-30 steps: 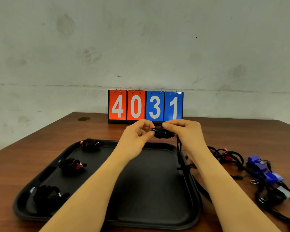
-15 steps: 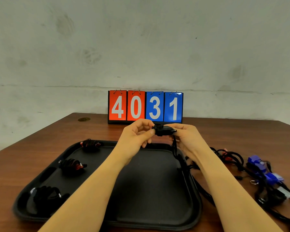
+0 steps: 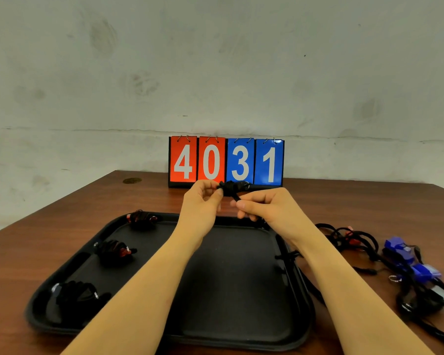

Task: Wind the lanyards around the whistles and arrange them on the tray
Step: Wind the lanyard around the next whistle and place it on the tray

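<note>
Tray [image 3: 241, 316] is lying nearest, three wound whistles [image 3: 114, 249] parked along its left side. Beyond, left hand [image 3: 203, 203] is pinching a black whistle [image 3: 232, 187] steady; right hand [image 3: 269, 210] is pinching its lanyard [image 3: 235, 196] taut for wrapping.

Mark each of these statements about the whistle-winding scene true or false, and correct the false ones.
1. Three wound whistles lie along the left side of the tray. True.
2. The left hand rests flat on the table. False: it holds the black whistle up above the tray's far edge.
3. The right hand pinches the black lanyard just below that whistle. True.
4. The blue whistles lie inside the tray. False: they lie on the table to its right, among loose lanyards.
5. The scoreboard reads 4031. True.
6. Both hands are empty. False: both grip the whistle or its lanyard.
</note>
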